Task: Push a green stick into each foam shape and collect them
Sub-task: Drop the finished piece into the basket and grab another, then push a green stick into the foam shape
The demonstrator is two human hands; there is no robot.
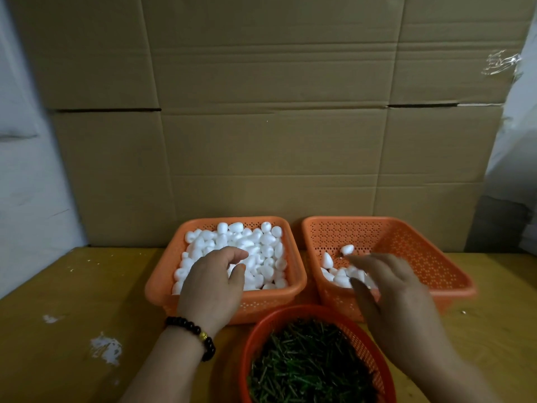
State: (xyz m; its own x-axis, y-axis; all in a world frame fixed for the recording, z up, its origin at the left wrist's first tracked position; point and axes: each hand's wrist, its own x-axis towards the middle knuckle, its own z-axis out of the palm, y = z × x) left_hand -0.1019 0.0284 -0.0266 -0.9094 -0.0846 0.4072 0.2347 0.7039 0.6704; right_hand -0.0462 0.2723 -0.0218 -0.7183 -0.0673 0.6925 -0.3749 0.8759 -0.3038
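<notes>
White foam shapes (250,245) fill the left orange basket (293,289). A few lie in the right basket (436,257). Green sticks (311,365) fill the round basket (261,324).

I see matt white foam shapes (232,248) in perforated orange plastic baskets (293,251) — slightly glossy. The round red basket (363,338) is plastic mesh. Backdrop (261,112) is creased brown cardboard — the table (72,301) looks worn, paint-flecked wood.

Left hand (213,282) with curled fingers over white foam shapes (247,245) in the left orange basket (226,299), blurred right hand (398,298) over the right basket (421,257), near round basket (261,330) of green sticks (311,362), yellow counter (72,301), cardboard (261,112) behind.
</notes>
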